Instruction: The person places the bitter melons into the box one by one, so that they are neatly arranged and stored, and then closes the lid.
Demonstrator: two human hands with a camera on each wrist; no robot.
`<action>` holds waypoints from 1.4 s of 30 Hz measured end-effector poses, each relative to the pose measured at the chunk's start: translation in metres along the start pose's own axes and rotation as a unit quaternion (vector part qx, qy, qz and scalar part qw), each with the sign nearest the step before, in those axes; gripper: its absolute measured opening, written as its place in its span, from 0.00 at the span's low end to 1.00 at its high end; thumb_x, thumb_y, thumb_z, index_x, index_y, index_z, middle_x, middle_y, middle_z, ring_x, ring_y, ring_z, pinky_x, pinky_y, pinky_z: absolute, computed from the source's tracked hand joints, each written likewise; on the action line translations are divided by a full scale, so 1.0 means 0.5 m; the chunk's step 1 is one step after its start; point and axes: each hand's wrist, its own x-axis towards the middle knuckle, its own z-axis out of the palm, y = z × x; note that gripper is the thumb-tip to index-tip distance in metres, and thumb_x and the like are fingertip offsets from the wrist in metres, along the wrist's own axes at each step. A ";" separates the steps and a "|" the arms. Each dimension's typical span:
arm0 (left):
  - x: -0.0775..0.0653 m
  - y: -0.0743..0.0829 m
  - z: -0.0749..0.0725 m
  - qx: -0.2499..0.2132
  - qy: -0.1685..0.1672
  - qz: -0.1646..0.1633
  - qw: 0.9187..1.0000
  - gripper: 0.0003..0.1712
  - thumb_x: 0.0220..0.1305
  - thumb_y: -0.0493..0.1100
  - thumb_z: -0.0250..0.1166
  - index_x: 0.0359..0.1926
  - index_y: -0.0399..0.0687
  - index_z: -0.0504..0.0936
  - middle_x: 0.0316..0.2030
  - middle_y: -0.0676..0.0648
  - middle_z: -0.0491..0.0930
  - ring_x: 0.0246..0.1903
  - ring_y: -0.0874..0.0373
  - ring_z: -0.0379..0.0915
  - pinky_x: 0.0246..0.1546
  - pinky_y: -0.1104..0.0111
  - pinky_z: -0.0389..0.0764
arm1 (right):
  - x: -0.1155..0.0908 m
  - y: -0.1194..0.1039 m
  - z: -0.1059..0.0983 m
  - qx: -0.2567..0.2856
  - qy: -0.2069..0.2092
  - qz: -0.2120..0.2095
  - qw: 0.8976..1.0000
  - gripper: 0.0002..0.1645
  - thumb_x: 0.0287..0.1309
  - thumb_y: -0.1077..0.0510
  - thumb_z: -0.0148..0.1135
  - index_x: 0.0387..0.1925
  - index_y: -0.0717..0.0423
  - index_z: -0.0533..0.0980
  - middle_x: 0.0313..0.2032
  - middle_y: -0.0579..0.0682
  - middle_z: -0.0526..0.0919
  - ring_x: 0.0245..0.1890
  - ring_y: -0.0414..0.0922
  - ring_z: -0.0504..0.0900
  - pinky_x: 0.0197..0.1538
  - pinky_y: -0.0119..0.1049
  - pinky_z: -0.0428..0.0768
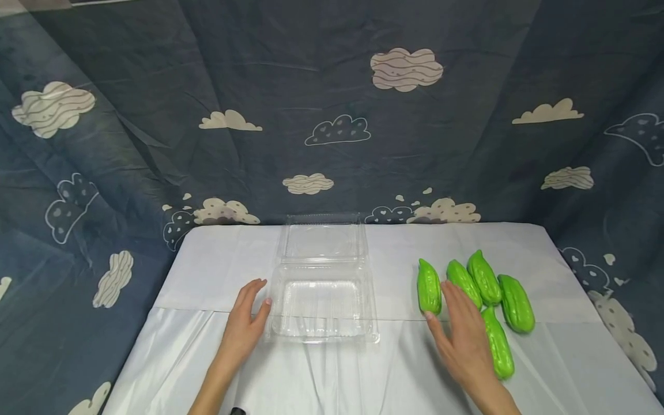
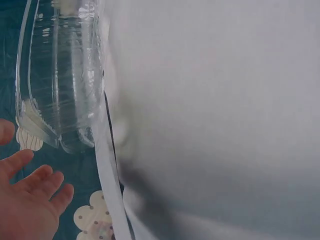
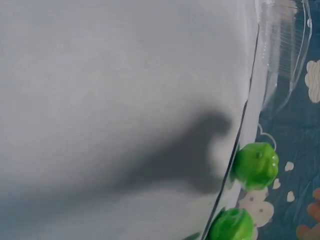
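Note:
A clear plastic clamshell box (image 1: pixel 324 333) lies with its lid raised at the back, in the middle of the white table. To its left hovers my left hand (image 1: pixel 244 325), thumb and fingers spread, holding nothing; in the left wrist view this hand (image 2: pixel 30 205) is below the box (image 2: pixel 55 75). Several glossy green bitter melons lie at the right. My right hand (image 1: pixel 464 337), fingers extended, is among them, just right of the leftmost bitter melon (image 1: pixel 429 288). It grips nothing, and partly hides the bitter melons behind it. The right wrist view catches only its fingertips (image 3: pixel 314 215).
The white cloth (image 1: pixel 218 265) covers the table and shows folds toward the front. A dark curtain (image 1: pixel 332 86) with printed clouds hangs behind and at both sides. A small dark object (image 1: pixel 237 411) shows at the bottom edge, right of the left forearm.

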 end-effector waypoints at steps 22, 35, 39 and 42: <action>0.002 -0.015 0.017 -0.247 -0.068 -0.063 0.965 0.26 0.67 0.29 0.60 0.65 0.35 0.70 0.63 0.35 0.69 0.64 0.40 0.65 0.60 0.59 0.72 | -0.057 0.040 -0.033 0.016 0.015 0.107 0.994 0.30 0.70 0.60 0.54 0.70 0.61 0.62 0.66 0.65 0.66 0.64 0.66 0.63 0.69 0.53 0.56; 0.001 -0.019 0.018 -0.275 -0.057 -0.096 0.955 0.24 0.65 0.26 0.59 0.62 0.33 0.74 0.61 0.35 0.72 0.59 0.41 0.70 0.52 0.73 0.75 | -0.074 0.073 -0.063 0.015 -0.002 0.201 0.979 0.32 0.69 0.61 0.56 0.71 0.59 0.60 0.65 0.67 0.65 0.63 0.68 0.62 0.63 0.66 0.59; 0.002 -0.018 0.018 -0.278 -0.056 -0.102 0.954 0.23 0.65 0.27 0.60 0.62 0.34 0.74 0.61 0.35 0.72 0.59 0.41 0.70 0.51 0.73 0.76 | -0.078 0.082 -0.070 0.006 -0.008 0.242 0.970 0.34 0.67 0.63 0.56 0.72 0.59 0.59 0.64 0.68 0.65 0.63 0.68 0.62 0.61 0.67 0.60; 0.001 -0.018 0.019 -0.280 -0.056 -0.107 0.952 0.23 0.65 0.28 0.60 0.62 0.35 0.74 0.61 0.36 0.72 0.60 0.42 0.70 0.51 0.73 0.76 | -0.079 0.090 -0.074 0.004 -0.017 0.273 0.962 0.34 0.68 0.62 0.55 0.72 0.59 0.58 0.64 0.69 0.64 0.64 0.70 0.61 0.60 0.68 0.60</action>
